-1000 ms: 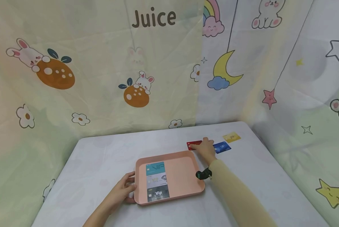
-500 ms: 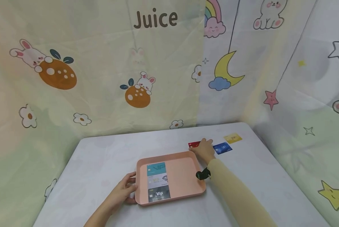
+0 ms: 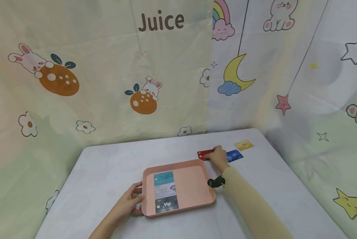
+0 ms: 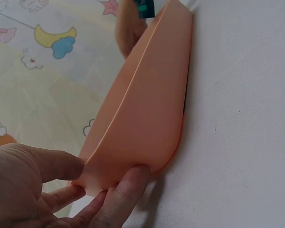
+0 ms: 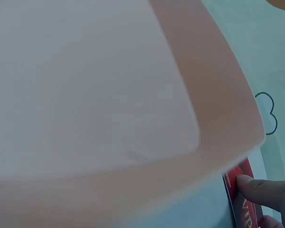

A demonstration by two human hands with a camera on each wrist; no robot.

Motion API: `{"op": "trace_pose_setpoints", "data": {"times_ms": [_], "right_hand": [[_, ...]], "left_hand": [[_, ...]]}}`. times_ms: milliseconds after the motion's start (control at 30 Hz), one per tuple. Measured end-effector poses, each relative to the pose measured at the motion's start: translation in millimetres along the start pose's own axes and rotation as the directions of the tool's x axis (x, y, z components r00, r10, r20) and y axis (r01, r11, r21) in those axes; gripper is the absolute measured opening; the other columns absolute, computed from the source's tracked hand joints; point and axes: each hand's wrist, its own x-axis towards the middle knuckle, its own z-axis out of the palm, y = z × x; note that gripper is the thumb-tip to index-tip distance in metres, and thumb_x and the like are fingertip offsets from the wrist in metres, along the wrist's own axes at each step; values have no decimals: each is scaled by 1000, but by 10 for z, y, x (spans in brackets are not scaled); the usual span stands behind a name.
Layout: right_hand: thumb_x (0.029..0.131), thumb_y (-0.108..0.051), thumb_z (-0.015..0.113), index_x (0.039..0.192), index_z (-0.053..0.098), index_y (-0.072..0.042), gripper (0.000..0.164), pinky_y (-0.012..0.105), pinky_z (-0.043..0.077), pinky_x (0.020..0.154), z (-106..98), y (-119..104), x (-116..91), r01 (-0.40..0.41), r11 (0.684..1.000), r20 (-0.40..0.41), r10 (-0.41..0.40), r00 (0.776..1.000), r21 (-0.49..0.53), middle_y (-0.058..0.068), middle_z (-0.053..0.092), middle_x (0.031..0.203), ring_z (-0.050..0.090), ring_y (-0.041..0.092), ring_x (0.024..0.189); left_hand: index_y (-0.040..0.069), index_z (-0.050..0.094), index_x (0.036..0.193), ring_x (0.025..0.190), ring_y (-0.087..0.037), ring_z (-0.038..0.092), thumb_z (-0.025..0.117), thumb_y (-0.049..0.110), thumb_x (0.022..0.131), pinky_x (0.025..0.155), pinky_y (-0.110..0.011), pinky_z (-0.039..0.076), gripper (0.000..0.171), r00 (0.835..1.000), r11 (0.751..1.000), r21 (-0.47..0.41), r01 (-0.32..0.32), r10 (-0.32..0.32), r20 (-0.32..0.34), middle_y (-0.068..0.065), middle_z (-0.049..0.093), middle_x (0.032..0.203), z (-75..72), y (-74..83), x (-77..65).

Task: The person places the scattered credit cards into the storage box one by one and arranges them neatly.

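In the head view a shallow pink tray (image 3: 193,186) lies on the white table. My left hand (image 3: 127,202) holds its left end; in the left wrist view the fingers (image 4: 128,190) bend against the outer wall and rim. Three VIP cards lie in a column inside the tray: a teal card (image 3: 163,178), a silver card (image 3: 163,190) and a dark grey card (image 3: 166,204). Beyond the tray's far right corner, my right hand (image 3: 219,158) pinches a red card (image 3: 203,155). The right wrist view shows the thumb (image 5: 247,183) on the card's face; the other fingers are mostly hidden.
Right of my right hand lie a blue card (image 3: 235,155), partly covered by the hand, and a yellow card (image 3: 244,144) farther back. A printed cloth (image 3: 172,66) hangs behind the table (image 3: 112,162) and along its sides.
My right hand has shifted its hold on the red card, and the card has come slightly nearer the tray. My left hand and the tray have stayed in place.
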Motion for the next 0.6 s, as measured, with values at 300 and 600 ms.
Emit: {"op": "trace_pose_setpoints", "data": {"times_ms": [300, 600], "right_hand": [[93, -21, 72, 126, 61, 4, 43, 52, 45, 107, -76, 76, 37, -1, 999, -62, 4, 998, 48, 26, 63, 133, 55, 39, 123], [95, -20, 71, 115, 70, -1, 28, 29, 51, 69, -138, 75, 42, 21, 999, -107, -17, 994, 36, 22, 68, 123, 62, 29, 93]], "left_hand": [[6, 35, 158, 111, -30, 60, 61, 6, 98, 67, -46, 64, 65, 1000, 1000, -6, 7, -7, 2, -28, 45, 147, -3, 21, -23], [6, 34, 158, 113, -31, 60, 61, 7, 98, 67, -45, 64, 65, 1000, 1000, 4, 2, -2, 8, -28, 45, 147, -3, 21, -27]]}}
